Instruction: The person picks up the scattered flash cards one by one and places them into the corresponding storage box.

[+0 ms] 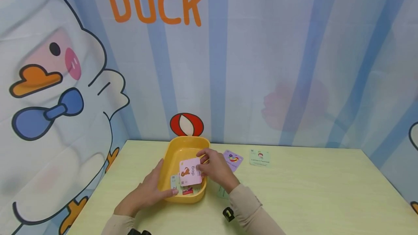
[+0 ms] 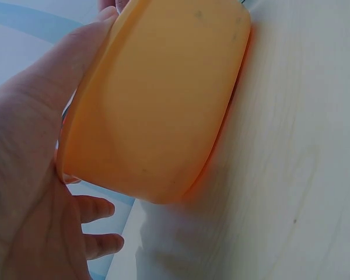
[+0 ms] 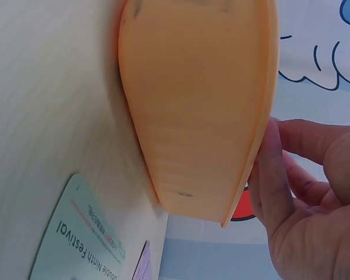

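Observation:
A yellow plastic tray (image 1: 165,169) stands on the table. My left hand (image 1: 145,193) grips its near left corner, thumb over the front rim and fingers along the outer side. Above the tray's right part, my right hand (image 1: 216,168) pinches the right edge of a pink dog card (image 1: 190,172). Beneath that card, a pale green card (image 1: 174,181) and a card with a red picture (image 1: 188,191) lie inside, partly covered. From the right wrist view, the fingers of that hand are right at the tray's rim (image 3: 269,76); the pink card is hidden there.
Right of the tray lie a purple card (image 1: 234,159) and a green Lantern Festival card (image 1: 259,158). A green Double Ninth Festival card (image 3: 76,245) lies beside the tray, partly behind my right forearm in the head view. A printed duck curtain (image 1: 248,64) rises behind the table (image 1: 313,191).

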A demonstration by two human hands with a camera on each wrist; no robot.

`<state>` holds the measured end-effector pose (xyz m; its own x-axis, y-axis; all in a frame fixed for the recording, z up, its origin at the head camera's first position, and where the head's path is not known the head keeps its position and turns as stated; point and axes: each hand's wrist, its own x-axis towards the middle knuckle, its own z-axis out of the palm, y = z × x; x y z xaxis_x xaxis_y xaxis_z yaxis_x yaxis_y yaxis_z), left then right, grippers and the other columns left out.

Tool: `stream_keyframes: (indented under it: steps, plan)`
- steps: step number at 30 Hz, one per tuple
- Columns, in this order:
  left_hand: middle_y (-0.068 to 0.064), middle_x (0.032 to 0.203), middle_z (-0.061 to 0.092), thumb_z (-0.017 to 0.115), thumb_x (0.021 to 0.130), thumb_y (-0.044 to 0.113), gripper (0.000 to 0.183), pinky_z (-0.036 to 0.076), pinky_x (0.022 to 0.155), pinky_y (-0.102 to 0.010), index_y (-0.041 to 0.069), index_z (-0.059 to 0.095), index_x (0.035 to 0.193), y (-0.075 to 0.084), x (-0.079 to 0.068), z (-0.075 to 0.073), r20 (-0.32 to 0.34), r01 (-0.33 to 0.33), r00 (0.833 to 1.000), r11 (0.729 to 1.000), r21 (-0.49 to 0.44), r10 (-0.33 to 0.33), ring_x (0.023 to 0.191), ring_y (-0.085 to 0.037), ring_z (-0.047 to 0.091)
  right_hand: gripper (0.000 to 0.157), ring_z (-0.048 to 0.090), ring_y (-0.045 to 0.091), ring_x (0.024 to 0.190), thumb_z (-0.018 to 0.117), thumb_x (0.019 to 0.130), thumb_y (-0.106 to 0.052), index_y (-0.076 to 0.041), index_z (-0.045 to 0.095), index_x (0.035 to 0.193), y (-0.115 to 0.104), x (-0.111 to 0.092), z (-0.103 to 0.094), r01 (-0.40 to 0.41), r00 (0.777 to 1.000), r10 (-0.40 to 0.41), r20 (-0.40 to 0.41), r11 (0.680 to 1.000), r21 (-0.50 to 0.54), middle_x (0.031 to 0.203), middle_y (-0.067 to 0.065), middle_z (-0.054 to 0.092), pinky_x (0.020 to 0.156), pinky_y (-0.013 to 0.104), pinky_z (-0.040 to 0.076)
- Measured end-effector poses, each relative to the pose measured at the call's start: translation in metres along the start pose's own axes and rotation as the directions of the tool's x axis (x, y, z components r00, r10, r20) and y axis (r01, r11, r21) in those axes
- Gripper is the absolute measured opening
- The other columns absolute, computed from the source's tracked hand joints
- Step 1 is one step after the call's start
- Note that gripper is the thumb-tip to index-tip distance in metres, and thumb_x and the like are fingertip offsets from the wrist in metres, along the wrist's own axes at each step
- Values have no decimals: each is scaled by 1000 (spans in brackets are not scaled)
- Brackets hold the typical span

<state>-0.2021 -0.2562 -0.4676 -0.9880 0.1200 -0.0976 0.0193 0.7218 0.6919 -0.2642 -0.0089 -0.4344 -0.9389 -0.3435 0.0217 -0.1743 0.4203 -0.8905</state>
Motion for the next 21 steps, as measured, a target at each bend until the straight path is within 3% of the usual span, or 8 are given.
stream_keyframes:
  steps: [7,12,21]
  plan:
    - [-23,165,23,78,81,58,123,29,115,-69,5,3,162,1,-1,0,4,7,1000,1000,10,-7,146,-43,32,26,61,18,76,76,89,-5,-9,67,113,-1,-2,2,42,999,-43,-17,997,-72,90,2,63,66,26,58]
    - [-23,165,23,79,81,57,123,28,116,-67,5,3,163,1,1,1,1,1,1000,1000,5,-1,146,-42,32,24,61,16,83,77,90,-7,-10,67,112,-4,-3,4,77,997,-79,-15,988,-136,91,-1,63,72,25,59]
    - [-17,168,20,79,77,63,126,23,112,-77,9,4,163,1,0,1,-22,32,999,998,44,-31,147,-41,31,22,64,18,98,74,93,-9,-10,68,114,-7,-9,-1,113,993,-118,-6,964,-239,111,6,69,89,33,59]
